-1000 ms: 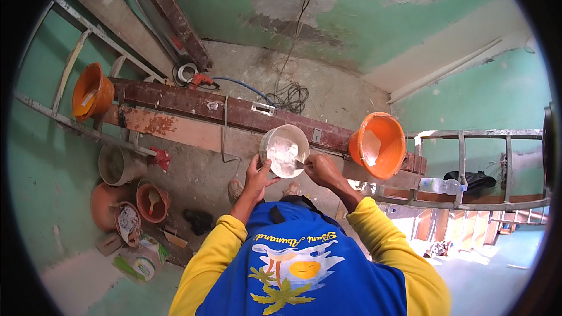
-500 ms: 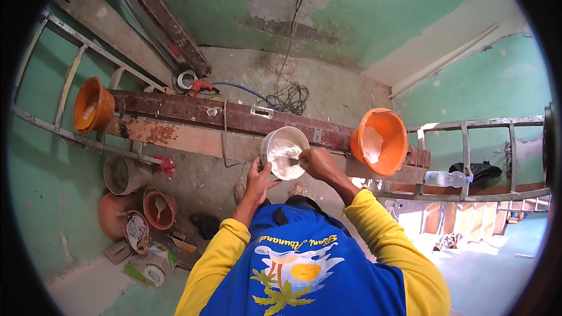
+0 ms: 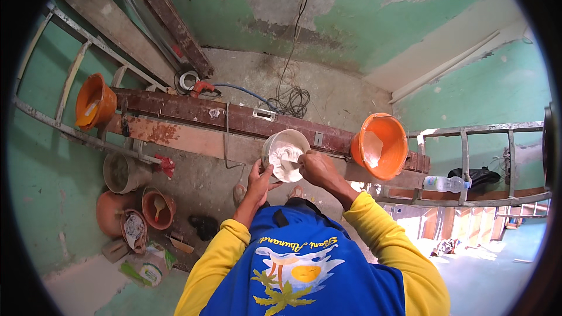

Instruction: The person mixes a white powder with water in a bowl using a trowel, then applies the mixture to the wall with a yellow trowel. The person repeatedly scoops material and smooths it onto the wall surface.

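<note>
In front of me a whitish bucket [image 3: 267, 155] is tilted toward me, its mouth facing up, with thick white paste [image 3: 283, 155] inside. My left hand [image 3: 256, 184] grips its near left side, thumb at the rim and fingers beneath. My right hand [image 3: 319, 169] reaches over the right rim, closed on a flat-bladed tool [image 3: 289, 165]. The blade sits in the paste, and the handle is mostly hidden by my fingers. To the right of that hand, an orange bucket [image 3: 398, 146] holding pale powder stands on the planks.
Wooden planks [image 3: 193, 134] span crosswise between metal ladders [image 3: 70, 85]. Another orange bucket [image 3: 102, 96] stands on the left, a plastic bottle [image 3: 445, 184] on the right. Beyond the planks lie a red power tool [image 3: 203, 88] and tangled cable [image 3: 293, 102]. Several tubs [image 3: 170, 199] sit lower left.
My right hand has shifted slightly down and the tool's pale blade now shows in the paste. The paste surface looks different. My left hand keeps its hold on the bucket.
</note>
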A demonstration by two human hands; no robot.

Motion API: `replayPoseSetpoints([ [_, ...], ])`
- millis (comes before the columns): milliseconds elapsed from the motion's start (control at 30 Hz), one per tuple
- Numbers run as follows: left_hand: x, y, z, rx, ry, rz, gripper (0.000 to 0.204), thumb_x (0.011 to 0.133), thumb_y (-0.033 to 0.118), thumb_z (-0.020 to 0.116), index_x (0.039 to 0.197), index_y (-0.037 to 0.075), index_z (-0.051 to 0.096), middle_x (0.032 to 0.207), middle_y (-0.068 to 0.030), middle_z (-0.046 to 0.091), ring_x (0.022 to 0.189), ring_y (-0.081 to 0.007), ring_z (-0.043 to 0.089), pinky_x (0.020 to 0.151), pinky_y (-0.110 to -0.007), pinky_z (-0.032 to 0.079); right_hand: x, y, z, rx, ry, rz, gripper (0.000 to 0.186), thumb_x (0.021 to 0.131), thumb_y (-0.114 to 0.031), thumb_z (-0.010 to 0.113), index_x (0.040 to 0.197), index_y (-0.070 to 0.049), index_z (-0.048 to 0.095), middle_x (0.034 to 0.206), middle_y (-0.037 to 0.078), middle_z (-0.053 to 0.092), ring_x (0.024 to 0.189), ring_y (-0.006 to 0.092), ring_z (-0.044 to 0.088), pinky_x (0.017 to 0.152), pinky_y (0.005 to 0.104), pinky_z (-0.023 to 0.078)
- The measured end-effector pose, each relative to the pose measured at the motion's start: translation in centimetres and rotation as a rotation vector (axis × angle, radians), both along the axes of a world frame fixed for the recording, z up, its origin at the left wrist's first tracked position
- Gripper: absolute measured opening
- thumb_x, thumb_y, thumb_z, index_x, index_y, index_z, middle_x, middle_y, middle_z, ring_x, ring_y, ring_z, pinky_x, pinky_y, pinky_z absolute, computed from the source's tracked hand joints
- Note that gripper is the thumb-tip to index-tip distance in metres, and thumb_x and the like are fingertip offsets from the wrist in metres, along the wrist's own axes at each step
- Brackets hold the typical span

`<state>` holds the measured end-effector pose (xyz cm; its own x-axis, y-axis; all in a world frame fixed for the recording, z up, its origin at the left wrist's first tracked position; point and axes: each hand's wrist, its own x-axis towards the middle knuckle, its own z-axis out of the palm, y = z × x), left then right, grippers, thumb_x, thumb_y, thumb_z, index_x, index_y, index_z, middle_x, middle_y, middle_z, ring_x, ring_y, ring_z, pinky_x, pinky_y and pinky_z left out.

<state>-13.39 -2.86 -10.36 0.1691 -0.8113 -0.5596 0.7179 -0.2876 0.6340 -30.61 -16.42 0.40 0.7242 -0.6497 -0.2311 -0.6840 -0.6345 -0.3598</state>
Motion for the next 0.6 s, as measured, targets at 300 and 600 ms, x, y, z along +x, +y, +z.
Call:
replayPoseSetpoints([
  [300,-0.3,0.2,0.4,0.014,-0.018,0.005,0.049,0.11,0.023,0.061,0.153,0.009,0.042,0.14,-0.0122,0.053,0.129,-0.0277,0.059,0.095,-0.056,0.064,-0.3,2.3,1.0,-0.167,-0.009,0.212,0.01,0.087,-0.008,0.064,0.095,-0.005,0.069,0.101,0.012,0.065,0.093,0.0352,0.07,0.077,0.0471,0.06],
  [600,-0.3,0.5,0.0,0.014,0.011,0.015,0.058,0.108,0.02,0.065,0.157,0.008,0.038,0.146,-0.0143,0.051,0.13,-0.0303,0.059,0.093,-0.055,0.064,-0.4,1.5,0.8,-0.134,-0.14,0.163,0.014,0.086,-0.004,0.063,0.098,-0.005,0.07,0.101,0.012,0.065,0.098,0.0368,0.067,0.081,0.0485,0.058],
])
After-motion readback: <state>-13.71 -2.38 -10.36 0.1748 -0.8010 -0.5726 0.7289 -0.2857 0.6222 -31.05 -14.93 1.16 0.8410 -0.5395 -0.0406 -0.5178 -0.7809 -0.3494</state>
